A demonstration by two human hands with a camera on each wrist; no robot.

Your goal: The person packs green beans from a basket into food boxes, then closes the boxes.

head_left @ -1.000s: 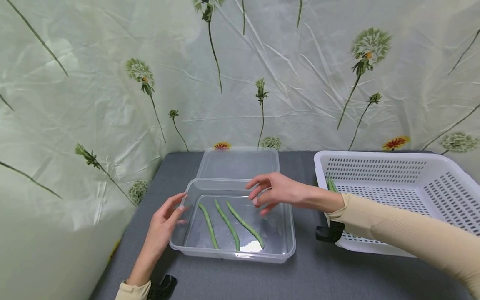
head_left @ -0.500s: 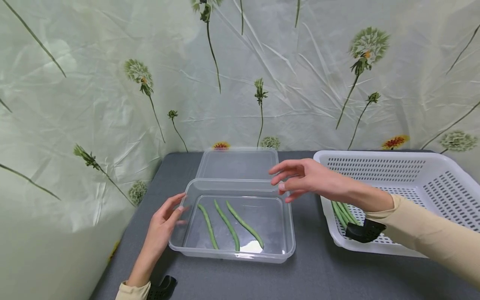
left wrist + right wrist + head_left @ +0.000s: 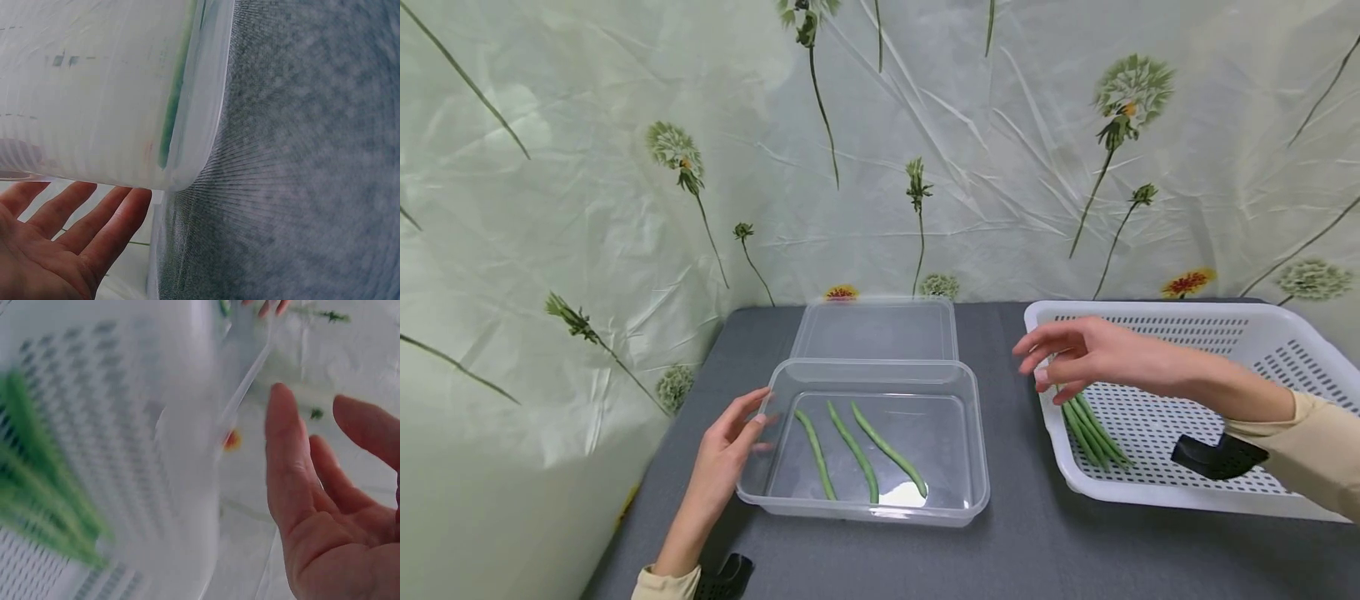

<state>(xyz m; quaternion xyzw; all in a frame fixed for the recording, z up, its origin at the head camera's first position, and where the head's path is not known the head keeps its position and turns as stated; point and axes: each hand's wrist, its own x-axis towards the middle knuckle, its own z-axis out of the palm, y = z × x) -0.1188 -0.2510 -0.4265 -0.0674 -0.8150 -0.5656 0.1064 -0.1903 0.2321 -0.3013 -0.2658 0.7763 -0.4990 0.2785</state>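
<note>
Three green beans [image 3: 853, 452] lie side by side in a clear plastic container [image 3: 947, 517]. My left hand [image 3: 724, 457] rests against its left side, fingertips at the wall, the fingers extended in the left wrist view [image 3: 75, 244]. Over the left rim of a white perforated basket [image 3: 1195, 498] hovers my right hand [image 3: 1093, 357], nothing in it and its fingers loosely bent. Just below it, in the basket's left end, a bunch of several more green beans [image 3: 1093, 433] lies partly hidden; the right wrist view shows these beans [image 3: 47, 481] blurred.
Behind the container lies a clear lid [image 3: 876, 327]. A grey cloth [image 3: 1000, 550] covers the table. A pale curtain [image 3: 1000, 167] with printed flowers hangs close behind and along the left side.
My right hand has moved right, from over the container to the basket's left rim, and the beans in the basket have come into view. The left hand has stayed at the container.
</note>
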